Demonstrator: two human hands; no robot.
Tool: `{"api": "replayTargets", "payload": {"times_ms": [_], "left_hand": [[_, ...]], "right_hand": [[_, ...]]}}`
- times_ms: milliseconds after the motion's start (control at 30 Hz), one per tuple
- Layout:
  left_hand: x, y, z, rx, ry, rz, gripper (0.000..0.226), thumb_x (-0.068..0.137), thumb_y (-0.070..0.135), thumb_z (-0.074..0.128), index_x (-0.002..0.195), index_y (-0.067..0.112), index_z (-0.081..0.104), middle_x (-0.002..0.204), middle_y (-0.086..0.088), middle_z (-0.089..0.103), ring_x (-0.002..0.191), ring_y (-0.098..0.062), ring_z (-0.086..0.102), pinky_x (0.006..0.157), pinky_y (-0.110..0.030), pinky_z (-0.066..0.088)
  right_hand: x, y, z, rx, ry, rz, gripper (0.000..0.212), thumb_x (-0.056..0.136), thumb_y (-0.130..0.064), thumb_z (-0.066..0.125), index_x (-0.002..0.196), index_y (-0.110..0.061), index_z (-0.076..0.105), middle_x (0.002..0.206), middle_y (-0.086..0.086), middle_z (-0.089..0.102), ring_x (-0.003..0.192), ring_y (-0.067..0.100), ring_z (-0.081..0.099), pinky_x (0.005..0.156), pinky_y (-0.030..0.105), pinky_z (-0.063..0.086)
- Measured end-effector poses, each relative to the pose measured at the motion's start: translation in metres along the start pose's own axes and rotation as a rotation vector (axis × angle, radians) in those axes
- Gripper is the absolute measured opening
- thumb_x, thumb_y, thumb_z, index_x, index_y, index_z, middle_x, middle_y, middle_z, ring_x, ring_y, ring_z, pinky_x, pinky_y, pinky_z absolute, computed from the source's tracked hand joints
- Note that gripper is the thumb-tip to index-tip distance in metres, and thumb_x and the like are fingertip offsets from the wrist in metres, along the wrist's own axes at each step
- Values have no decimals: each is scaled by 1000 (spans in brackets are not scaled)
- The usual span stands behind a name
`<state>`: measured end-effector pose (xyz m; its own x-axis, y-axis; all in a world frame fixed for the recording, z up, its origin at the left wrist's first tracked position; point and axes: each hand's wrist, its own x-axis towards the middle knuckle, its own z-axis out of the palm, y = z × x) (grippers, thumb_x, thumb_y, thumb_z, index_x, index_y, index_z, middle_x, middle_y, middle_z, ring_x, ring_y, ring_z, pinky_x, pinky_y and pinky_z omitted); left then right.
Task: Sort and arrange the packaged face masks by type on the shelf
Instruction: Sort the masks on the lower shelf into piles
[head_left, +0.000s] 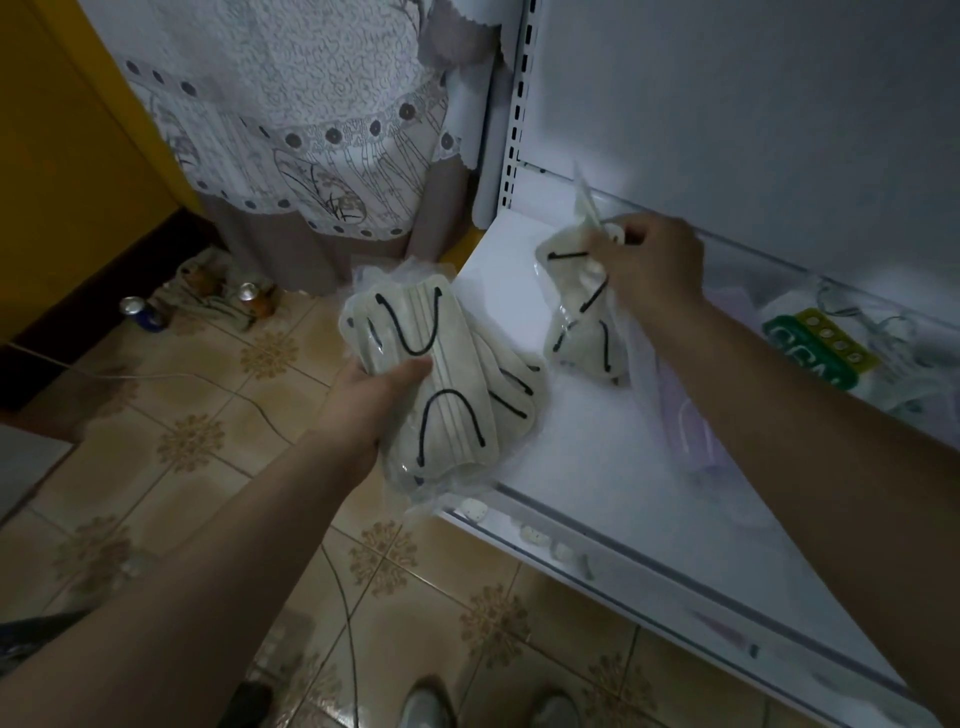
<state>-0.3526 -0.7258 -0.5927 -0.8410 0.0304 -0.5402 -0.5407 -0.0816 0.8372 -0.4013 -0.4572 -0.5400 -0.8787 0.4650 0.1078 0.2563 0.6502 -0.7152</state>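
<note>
My left hand (376, 402) grips a stack of clear-wrapped cream face masks with black ear loops (441, 384), held over the left front corner of the white shelf (571, 452). My right hand (652, 265) pinches the top of another packet of cream masks with black loops (579, 322), which hangs upright with its bottom near the shelf surface. Under my right forearm lie packets of pale purple masks (691, 431). A packet with a green and yellow label (826, 353) lies further right on the shelf.
The shelf has a white back panel (753, 114) and a slotted upright (519, 104) at its left. A patterned curtain (311, 130) hangs to the left over a tiled floor (208, 441), where cans (140, 312) stand. My shoes (488, 706) are below.
</note>
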Motion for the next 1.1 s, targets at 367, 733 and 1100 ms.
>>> {"api": "replayTargets", "payload": {"times_ms": [367, 733, 1100], "left_hand": [[-7, 14, 18, -173, -215, 32, 67, 93, 62, 49, 137, 13, 59, 124, -11, 72, 114, -26, 69, 81, -32, 61], [7, 0, -7, -241, -41, -103, 45, 92, 26, 72, 134, 15, 61, 116, -8, 75, 101, -27, 74, 71, -38, 63], [-2, 14, -11, -427, -34, -179, 36, 103, 43, 50, 121, 17, 67, 107, -8, 78, 90, -27, 77, 76, -44, 56]], "right_hand": [[-99, -23, 56, 50, -675, -376, 61, 90, -51, 59, 144, -24, 50, 153, -1, 43, 139, 10, 41, 115, 37, 35], [-88, 3, 38, -90, -573, -184, 88, 86, -57, 65, 156, -24, 22, 144, 3, 49, 131, 22, 44, 113, 36, 32], [-68, 2, 24, -7, -280, -131, 9, 87, -32, 72, 84, -24, 76, 80, -16, 68, 71, 0, 60, 78, 26, 52]]}}
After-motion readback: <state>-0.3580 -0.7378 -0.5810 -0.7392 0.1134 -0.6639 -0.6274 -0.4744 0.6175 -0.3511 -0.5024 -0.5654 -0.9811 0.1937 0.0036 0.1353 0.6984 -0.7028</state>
